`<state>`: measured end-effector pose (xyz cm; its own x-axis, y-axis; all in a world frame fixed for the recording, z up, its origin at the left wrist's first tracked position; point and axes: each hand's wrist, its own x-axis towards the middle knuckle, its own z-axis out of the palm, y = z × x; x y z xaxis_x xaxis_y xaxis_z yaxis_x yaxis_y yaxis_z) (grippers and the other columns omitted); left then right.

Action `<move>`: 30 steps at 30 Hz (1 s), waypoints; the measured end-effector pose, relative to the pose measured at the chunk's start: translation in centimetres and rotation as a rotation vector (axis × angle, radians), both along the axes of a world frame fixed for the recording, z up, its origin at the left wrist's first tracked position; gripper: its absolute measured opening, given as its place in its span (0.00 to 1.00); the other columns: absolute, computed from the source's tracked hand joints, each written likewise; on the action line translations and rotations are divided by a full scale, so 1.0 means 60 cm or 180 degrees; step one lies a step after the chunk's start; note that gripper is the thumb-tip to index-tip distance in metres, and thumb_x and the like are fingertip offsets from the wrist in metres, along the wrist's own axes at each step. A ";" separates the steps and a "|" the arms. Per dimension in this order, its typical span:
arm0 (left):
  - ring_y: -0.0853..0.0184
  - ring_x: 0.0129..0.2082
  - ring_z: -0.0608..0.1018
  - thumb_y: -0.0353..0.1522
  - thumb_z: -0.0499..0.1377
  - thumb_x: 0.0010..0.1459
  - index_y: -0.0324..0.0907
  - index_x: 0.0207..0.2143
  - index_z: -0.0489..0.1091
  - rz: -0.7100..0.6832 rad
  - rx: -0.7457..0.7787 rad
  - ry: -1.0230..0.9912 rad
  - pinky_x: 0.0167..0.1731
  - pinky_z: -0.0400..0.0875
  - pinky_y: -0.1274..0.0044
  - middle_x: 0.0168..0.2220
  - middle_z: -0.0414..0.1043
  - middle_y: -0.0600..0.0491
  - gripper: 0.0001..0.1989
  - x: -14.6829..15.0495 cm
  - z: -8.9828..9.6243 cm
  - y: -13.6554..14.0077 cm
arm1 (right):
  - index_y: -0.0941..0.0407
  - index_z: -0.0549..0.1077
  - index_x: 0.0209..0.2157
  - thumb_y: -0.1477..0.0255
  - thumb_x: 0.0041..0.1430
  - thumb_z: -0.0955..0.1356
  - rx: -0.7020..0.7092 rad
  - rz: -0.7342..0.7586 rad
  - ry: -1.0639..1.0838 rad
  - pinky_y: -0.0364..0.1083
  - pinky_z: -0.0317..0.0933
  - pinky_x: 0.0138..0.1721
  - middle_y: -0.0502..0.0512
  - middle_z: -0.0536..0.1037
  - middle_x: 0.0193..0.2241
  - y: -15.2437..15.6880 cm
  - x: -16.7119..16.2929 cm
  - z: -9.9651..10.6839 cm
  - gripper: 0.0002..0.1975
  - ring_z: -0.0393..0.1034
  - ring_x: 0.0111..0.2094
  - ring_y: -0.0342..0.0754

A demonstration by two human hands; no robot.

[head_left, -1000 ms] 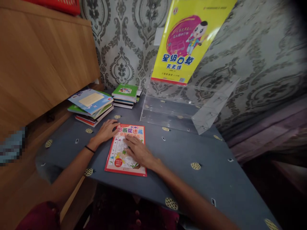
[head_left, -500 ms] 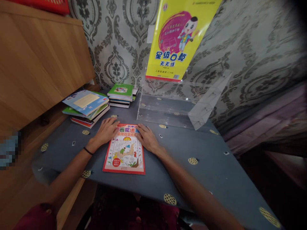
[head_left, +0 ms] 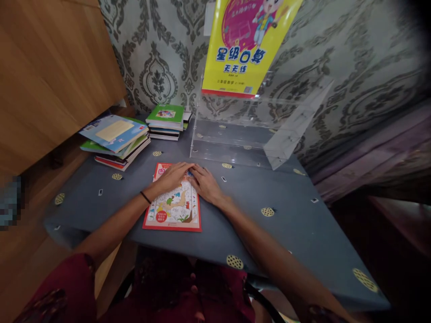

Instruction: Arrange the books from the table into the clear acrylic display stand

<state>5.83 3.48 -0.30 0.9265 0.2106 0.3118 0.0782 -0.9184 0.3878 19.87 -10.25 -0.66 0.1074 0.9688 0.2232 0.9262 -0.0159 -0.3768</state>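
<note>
A red-bordered picture book [head_left: 171,223] lies flat on the table in front of me, its cover up. My left hand [head_left: 173,176] rests across the upper part of the cover, fingers stretched out and pointing right, hiding much of the title. Against the book's upper right edge lies my right hand [head_left: 206,184], its fingers extended and lying flat. The fingertips of both hands meet near the top right corner. Neither hand grips anything.
A clear acrylic stand [head_left: 232,154] holds a yellow workbook [head_left: 232,80] on its top tier. Two book stacks, one topped by a blue book [head_left: 116,132], the other by a green book [head_left: 164,113], sit back left beside a wooden cabinet [head_left: 57,76]. A dark tablecloth [head_left: 296,242] covers the table.
My left hand has slid right from the book's left edge across its title, up to my right hand. The right hand stays by the book's right edge. The view has tilted slightly downward.
</note>
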 end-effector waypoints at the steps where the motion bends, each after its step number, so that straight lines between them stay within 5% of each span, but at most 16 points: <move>1: 0.61 0.60 0.71 0.23 0.48 0.65 0.46 0.64 0.60 -0.0009 0.0026 0.0038 0.62 0.64 0.62 0.60 0.70 0.47 0.26 -0.001 0.000 0.000 | 0.58 0.62 0.66 0.68 0.70 0.59 0.0010 0.0003 0.0012 0.62 0.51 0.67 0.65 0.64 0.66 -0.004 -0.001 0.001 0.25 0.54 0.69 0.56; 13: 0.61 0.61 0.69 0.22 0.46 0.64 0.45 0.64 0.58 0.0002 -0.0035 0.0205 0.63 0.61 0.62 0.62 0.68 0.48 0.27 -0.002 0.007 -0.004 | 0.55 0.68 0.62 0.71 0.71 0.59 -0.0003 0.0416 0.0090 0.62 0.54 0.66 0.61 0.69 0.63 -0.121 -0.042 0.014 0.21 0.58 0.67 0.54; 22: 0.61 0.62 0.69 0.21 0.46 0.63 0.40 0.64 0.59 0.0058 0.0059 0.0343 0.64 0.60 0.62 0.62 0.67 0.46 0.27 -0.003 0.017 -0.010 | 0.53 0.62 0.66 0.73 0.71 0.61 0.0292 0.0712 0.0013 0.62 0.59 0.64 0.59 0.75 0.58 -0.232 -0.098 0.027 0.24 0.63 0.64 0.54; 30: 0.61 0.62 0.69 0.20 0.46 0.64 0.39 0.63 0.60 0.0057 0.0134 0.0365 0.64 0.60 0.63 0.61 0.68 0.45 0.26 -0.001 0.020 -0.012 | 0.55 0.62 0.66 0.76 0.68 0.63 0.0507 0.0714 -0.0068 0.64 0.62 0.62 0.59 0.78 0.55 -0.261 -0.118 0.032 0.25 0.66 0.63 0.55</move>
